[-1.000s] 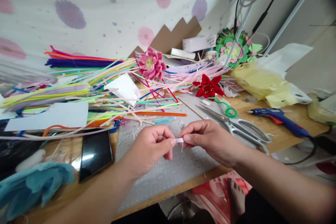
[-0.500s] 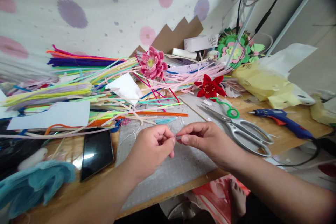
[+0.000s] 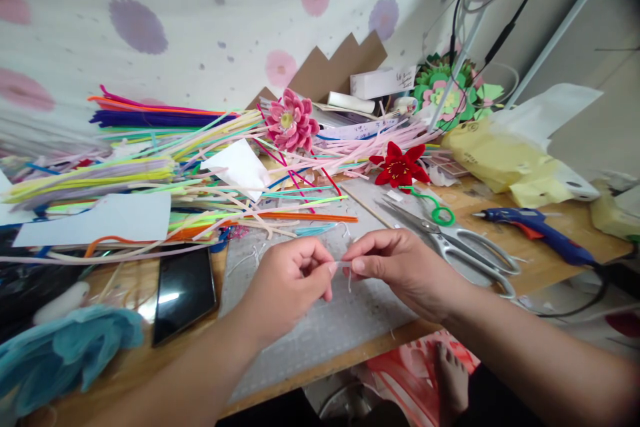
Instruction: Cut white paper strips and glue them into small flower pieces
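Observation:
A thin, whitish strand point(image 3: 343, 264) stretches across the small gap between my two hands, above the grey cutting mat point(image 3: 310, 340). My left hand point(image 3: 295, 273) pinches one end of it between thumb and forefinger. On the other side my right hand point(image 3: 387, 263) pinches it with thumb and fingertips, and a short pale end dangles below. What exactly the strand is made of is too small to tell. Scissors point(image 3: 453, 247) lie just beyond my right hand, and a red felt-like flower point(image 3: 400, 167) with a curled green stem rests behind them.
Bundles of pipe cleaners point(image 3: 125, 177) cover the back and left of the table. A phone point(image 3: 185, 293) and a blue flower-like piece point(image 3: 70, 353) lie at left. On the right is a blue glue gun point(image 3: 540, 230). A pink flower point(image 3: 291, 120) stands at the back.
My right hand has shifted slightly right, away from my left, so more of the whitish strand shows between them. My left hand has hardly moved.

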`<act>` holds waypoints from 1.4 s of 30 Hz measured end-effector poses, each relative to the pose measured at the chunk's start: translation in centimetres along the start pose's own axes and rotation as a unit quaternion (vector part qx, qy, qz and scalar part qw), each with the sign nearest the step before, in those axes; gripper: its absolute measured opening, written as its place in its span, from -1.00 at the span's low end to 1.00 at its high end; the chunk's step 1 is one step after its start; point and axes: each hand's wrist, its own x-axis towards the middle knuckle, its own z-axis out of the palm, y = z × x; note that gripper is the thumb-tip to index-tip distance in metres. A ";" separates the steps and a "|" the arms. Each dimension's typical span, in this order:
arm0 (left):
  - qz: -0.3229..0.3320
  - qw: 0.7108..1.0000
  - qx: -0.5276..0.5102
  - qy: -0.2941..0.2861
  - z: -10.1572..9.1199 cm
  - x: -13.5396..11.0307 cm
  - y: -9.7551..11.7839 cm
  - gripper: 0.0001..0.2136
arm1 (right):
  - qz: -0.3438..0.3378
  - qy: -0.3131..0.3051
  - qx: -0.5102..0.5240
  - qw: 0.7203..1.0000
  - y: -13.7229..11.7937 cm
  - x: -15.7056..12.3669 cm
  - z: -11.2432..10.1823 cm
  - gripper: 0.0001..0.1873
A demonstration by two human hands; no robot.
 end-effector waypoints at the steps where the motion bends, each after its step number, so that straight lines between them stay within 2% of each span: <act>1: 0.003 1.000 0.012 0.004 0.0 0.0 0.0 -0.88 | -0.004 0.002 -0.008 1.000 0.0 0.0 0.0 -0.88; 9: 0.020 0.998 0.048 0.022 0.1 -0.1 0.0 -0.86 | -0.006 0.020 -0.047 0.999 0.3 0.4 0.5 -0.79; 19: 0.032 0.998 0.057 0.005 0.1 -0.3 0.0 -0.87 | -0.040 0.040 -0.151 0.987 -0.3 0.2 0.8 -0.96; 30: 0.039 0.997 0.070 0.009 0.2 -0.5 0.3 -0.87 | -0.078 0.052 -0.206 0.974 -0.2 0.1 0.9 -0.92; 42: 0.033 0.998 0.060 0.005 0.1 -0.5 0.1 -0.87 | -0.083 0.064 -0.164 0.981 0.2 0.3 1.0 -0.96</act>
